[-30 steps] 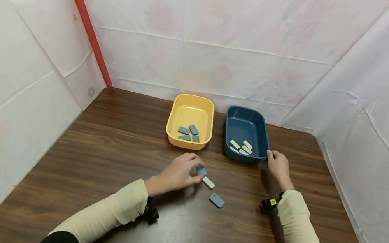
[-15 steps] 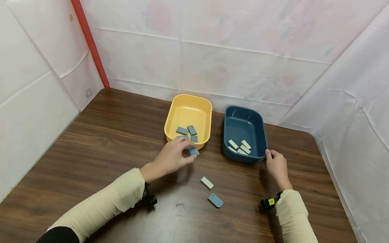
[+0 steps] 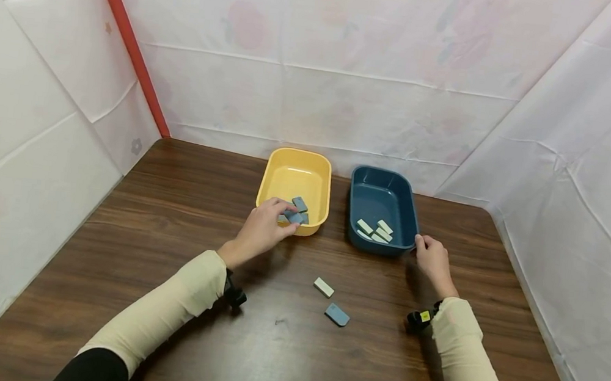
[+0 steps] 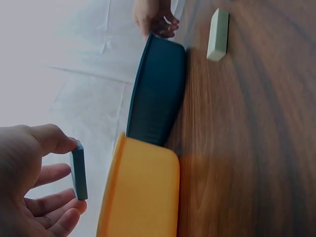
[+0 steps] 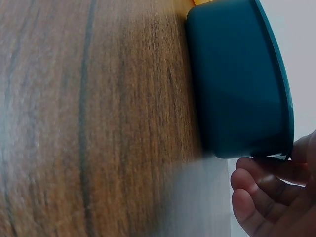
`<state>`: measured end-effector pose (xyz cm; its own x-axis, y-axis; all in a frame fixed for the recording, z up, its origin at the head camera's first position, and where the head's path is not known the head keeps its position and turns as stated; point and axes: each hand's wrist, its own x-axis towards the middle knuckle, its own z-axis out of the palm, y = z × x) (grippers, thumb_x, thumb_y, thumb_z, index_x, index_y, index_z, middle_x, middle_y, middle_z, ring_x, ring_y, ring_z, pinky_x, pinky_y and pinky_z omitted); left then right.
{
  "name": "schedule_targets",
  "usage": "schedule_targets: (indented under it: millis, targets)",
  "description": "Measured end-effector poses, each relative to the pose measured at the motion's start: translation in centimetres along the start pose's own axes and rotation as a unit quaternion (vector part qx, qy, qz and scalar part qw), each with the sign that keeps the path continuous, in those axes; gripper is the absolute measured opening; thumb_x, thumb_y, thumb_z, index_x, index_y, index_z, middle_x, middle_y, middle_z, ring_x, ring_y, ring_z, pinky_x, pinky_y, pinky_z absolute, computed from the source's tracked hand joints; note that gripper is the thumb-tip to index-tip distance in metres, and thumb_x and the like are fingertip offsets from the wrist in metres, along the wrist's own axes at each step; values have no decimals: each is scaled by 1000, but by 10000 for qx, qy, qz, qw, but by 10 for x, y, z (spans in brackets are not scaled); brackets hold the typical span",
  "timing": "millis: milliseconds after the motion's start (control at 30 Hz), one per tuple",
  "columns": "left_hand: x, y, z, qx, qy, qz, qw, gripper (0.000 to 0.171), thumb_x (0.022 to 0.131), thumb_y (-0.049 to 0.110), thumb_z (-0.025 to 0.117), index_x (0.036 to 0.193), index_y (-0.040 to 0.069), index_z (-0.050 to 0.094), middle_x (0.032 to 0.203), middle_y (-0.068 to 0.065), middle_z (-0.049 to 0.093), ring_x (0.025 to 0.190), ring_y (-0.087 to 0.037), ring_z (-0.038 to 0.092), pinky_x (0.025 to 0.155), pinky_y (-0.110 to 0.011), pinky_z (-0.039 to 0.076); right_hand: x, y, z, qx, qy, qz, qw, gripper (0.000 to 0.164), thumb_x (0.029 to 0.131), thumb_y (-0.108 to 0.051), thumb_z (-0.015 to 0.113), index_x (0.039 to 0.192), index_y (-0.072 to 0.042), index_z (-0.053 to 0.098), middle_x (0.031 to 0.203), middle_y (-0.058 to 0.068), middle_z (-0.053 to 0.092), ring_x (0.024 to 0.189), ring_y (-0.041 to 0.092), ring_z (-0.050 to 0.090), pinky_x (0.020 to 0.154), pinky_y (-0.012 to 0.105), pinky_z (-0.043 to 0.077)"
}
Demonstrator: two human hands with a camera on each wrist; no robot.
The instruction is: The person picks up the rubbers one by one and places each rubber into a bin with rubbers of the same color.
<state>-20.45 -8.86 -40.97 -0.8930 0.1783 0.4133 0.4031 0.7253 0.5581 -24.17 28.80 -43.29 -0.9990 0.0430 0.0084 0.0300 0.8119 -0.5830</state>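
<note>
My left hand (image 3: 262,229) is over the near end of the yellow tray (image 3: 298,180). Between thumb and fingertips it pinches a small flat blue-grey block (image 4: 78,170), seen edge-on beside the tray's rim in the left wrist view. Several similar blue-grey blocks (image 3: 300,204) lie in that tray, partly hidden by the fingers. At the near right corner of the dark blue tray (image 3: 382,198), my right hand (image 3: 435,265) grips the rim with thumb and fingers. Several cream blocks (image 3: 383,226) lie inside the blue tray.
On the brown wooden table (image 3: 199,205), a cream block (image 3: 324,287) and a blue-grey block (image 3: 338,314) lie in front of the trays. White patterned cloth (image 3: 313,105) walls the back and sides. A red pole (image 3: 131,45) slants down at the back left.
My left hand has carried the blue-grey block from beside the cream block on the table, up and leftward, to over the yellow tray. My right hand stays on the blue tray's rim.
</note>
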Motion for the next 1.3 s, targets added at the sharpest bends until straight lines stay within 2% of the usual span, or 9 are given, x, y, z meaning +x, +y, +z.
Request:
schedule_targets:
  millis: [300, 500, 667, 967, 1167, 1300]
  targets:
    - [13, -13, 2, 74, -166, -407, 9990, 29, 78, 28, 68, 101, 10, 66, 104, -8, 61, 95, -24, 58, 82, -42, 46, 1, 0, 1, -15, 56, 1, 10000, 45, 98, -33, 30, 91, -1, 61, 82, 20, 65, 65, 21, 55, 57, 27, 40]
    - [19, -19, 2, 454, -302, -608, 9967, 26, 78, 24, 69, 99, 10, 66, 106, -10, 60, 101, -27, 55, 89, -45, 43, 0, 0, 1, -34, 90, 10, 10000, 46, 98, -33, 30, 90, -1, 61, 81, 19, 65, 66, 21, 55, 58, 27, 40]
    - [26, -23, 2, 615, -404, -794, 9941, 25, 79, 25, 67, 100, 10, 65, 110, -11, 59, 102, -29, 54, 87, -44, 45, -2, -1, 0, -54, 33, 39, 10000, 46, 98, -34, 29, 91, -1, 60, 80, 19, 65, 67, 22, 56, 58, 27, 40]
    - [40, -36, 8, 955, -694, -826, 9896, 26, 80, 23, 67, 100, 8, 64, 103, -11, 60, 94, -27, 56, 82, -41, 46, -3, -1, 0, -78, 35, 39, 10000, 47, 98, -35, 29, 92, -1, 60, 80, 19, 65, 67, 23, 56, 59, 27, 39]
    - [50, -40, 13, 1222, -765, -608, 9877, 23, 82, 20, 65, 100, 6, 64, 99, -11, 61, 92, -27, 56, 80, -39, 48, -2, 0, 0, -59, 21, 75, 10000, 47, 98, -36, 28, 91, -3, 60, 80, 19, 65, 67, 22, 55, 59, 28, 39]
    - [58, -43, 15, 1431, -858, -597, 9842, 20, 84, 19, 61, 98, 5, 65, 96, -12, 60, 89, -27, 56, 77, -38, 49, -2, -1, 0, -58, 22, 74, 10000, 46, 98, -36, 28, 92, -3, 60, 79, 20, 64, 64, 21, 55, 58, 27, 39]
